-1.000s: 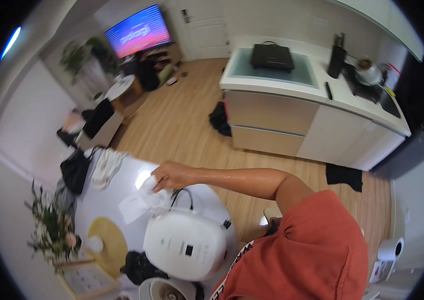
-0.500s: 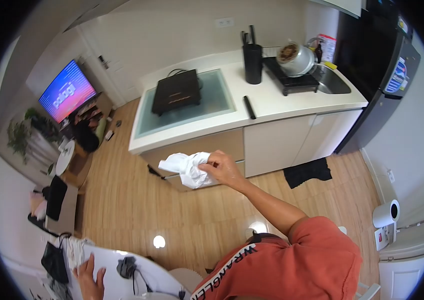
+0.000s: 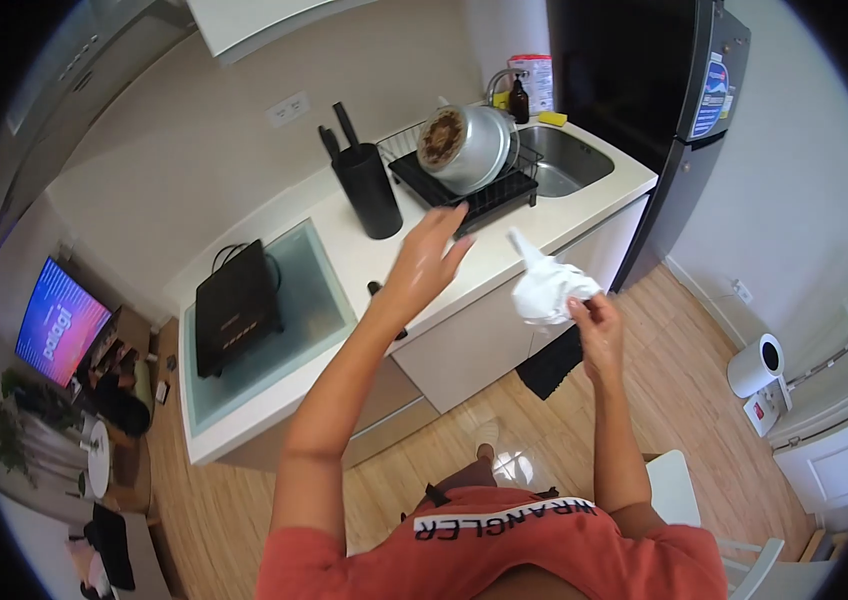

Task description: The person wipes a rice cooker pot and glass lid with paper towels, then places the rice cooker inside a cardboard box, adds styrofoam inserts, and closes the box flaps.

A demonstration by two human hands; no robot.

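Observation:
My right hand (image 3: 599, 330) pinches a crumpled, thin white cloth (image 3: 552, 290), which hangs in the air in front of the counter's edge. Whether it is fabric or paper I cannot tell. My left hand (image 3: 429, 262) reaches over the counter (image 3: 464, 270) with its fingers stretched out and nothing in them. Just beyond it stands a black dish rack (image 3: 494, 205) holding a tilted metal pot (image 3: 484, 145) with a brown-stained bottom. A dark handle-like object (image 3: 375, 288) lies on the counter, partly hidden by my left forearm.
A black knife block (image 3: 369, 195) stands left of the rack, and a black portable cooktop (image 3: 236, 310) rests on the glass panel (image 3: 309, 290). To the right are the sink (image 3: 579, 165), a yellow sponge (image 3: 552, 119), a brown bottle (image 3: 518, 102) and the fridge (image 3: 619, 90). A white chair (image 3: 674, 490) is behind my right arm.
My view has turned right toward the sink. My left hand has come from the white table up over the counter. The white cloth remains in my right hand.

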